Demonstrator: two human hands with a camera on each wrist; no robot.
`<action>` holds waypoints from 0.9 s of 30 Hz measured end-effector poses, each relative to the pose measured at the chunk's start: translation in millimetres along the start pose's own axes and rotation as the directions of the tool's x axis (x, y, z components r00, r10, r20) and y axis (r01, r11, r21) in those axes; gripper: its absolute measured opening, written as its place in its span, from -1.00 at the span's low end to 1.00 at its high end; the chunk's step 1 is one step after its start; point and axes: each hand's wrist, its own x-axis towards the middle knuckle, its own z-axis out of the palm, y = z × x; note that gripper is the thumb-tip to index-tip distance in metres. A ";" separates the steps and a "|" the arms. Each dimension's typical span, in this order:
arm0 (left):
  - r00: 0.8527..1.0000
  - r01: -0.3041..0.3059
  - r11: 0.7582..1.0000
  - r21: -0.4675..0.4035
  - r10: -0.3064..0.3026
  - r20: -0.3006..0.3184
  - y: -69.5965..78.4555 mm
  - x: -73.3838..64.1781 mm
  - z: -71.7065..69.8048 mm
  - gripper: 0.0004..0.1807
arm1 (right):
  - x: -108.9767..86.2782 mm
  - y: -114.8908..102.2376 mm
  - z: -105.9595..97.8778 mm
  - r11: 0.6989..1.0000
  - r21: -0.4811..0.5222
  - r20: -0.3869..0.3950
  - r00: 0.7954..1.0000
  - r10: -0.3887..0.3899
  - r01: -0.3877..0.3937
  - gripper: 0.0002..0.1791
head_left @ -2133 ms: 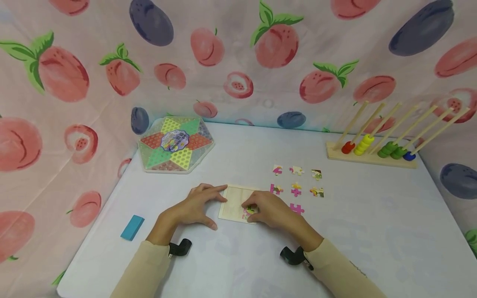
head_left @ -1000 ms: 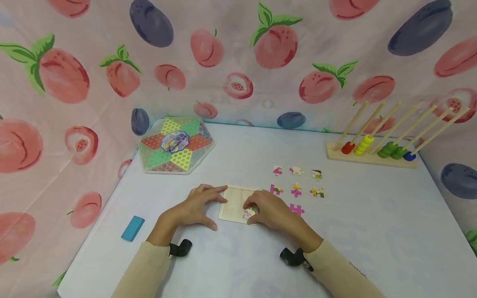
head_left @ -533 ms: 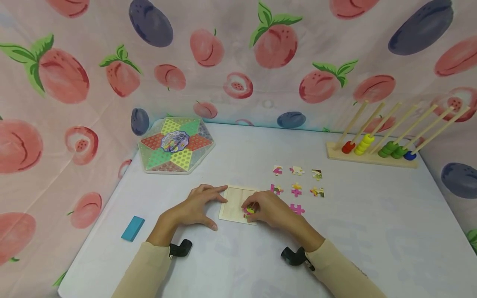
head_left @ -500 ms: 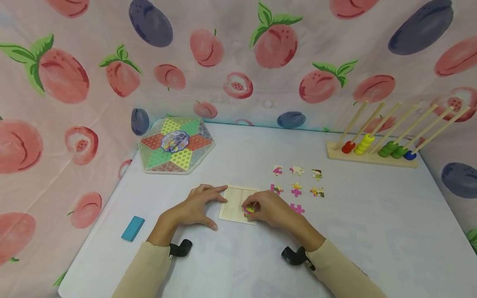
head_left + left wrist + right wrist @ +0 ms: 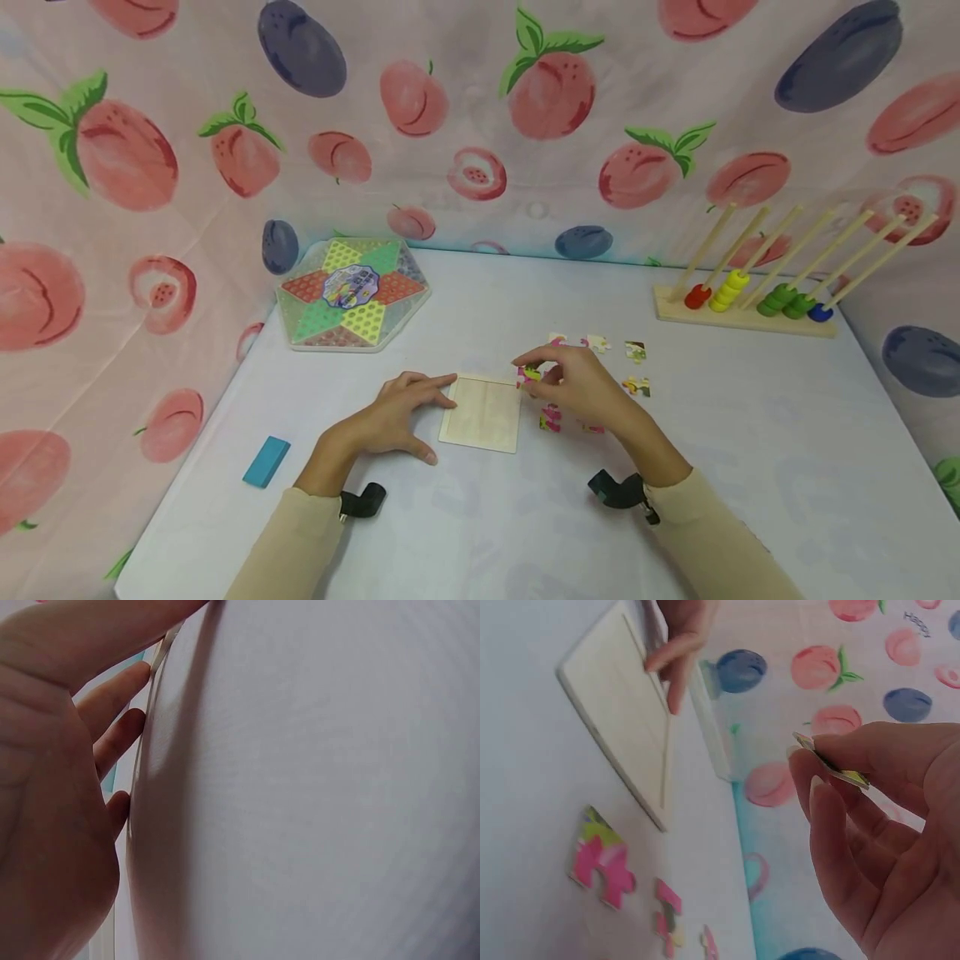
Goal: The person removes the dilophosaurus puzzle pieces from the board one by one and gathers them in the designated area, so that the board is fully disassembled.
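Observation:
Between the thumb and fingers of my right hand (image 5: 581,383) is a jigsaw puzzle piece (image 5: 529,375), pink, green and yellow, raised just past the right edge of a shallow wooden puzzle tray (image 5: 480,414). The right wrist view shows the pinched piece (image 5: 840,769) nearly edge-on. The tray's bare wood floor is visible with nothing on it. My left hand (image 5: 397,412) is spread, its fingertips touching the tray's left edge. Loose pieces lie to the right: a pink-green one (image 5: 550,418) under my right hand, others (image 5: 635,351) further back, some partly hidden by that hand.
A hexagonal Chinese checkers box (image 5: 352,292) sits at the back left. A wooden peg stand with coloured beads (image 5: 742,312) stands at the back right. A blue block (image 5: 266,462) lies left of my left forearm. Patterned cloth rises behind the table.
My right hand has lifted the puzzle piece from the tray's lower right corner and moved it up and to the right. It turned the piece about over the tray before. My left hand stayed put.

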 end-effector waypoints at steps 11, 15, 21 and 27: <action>1.000 -0.002 1.000 -0.004 0.002 -0.002 0.0 -0.4 -0.3 -0.14 | -11.3 9.3 -31.2 0.994 0.095 -0.112 0.991 0.067 -0.057 -0.65; 1.000 -0.002 1.000 -0.006 0.002 0.000 0.2 -0.7 -0.3 -0.14 | -20.1 19.3 -40.8 0.989 0.105 -0.123 0.985 0.118 -0.105 -0.68; 1.000 -0.016 1.000 -0.003 0.016 -0.001 -1.3 -0.6 -0.2 -0.12 | -37.5 41.0 -55.4 0.982 0.053 -0.137 0.973 0.188 -0.182 -0.65; 1.000 -0.016 1.000 -0.004 0.016 -0.001 -2.1 -0.6 -0.1 -0.14 | -57.9 62.8 -65.0 0.963 0.066 -0.087 0.960 0.266 -0.261 -0.60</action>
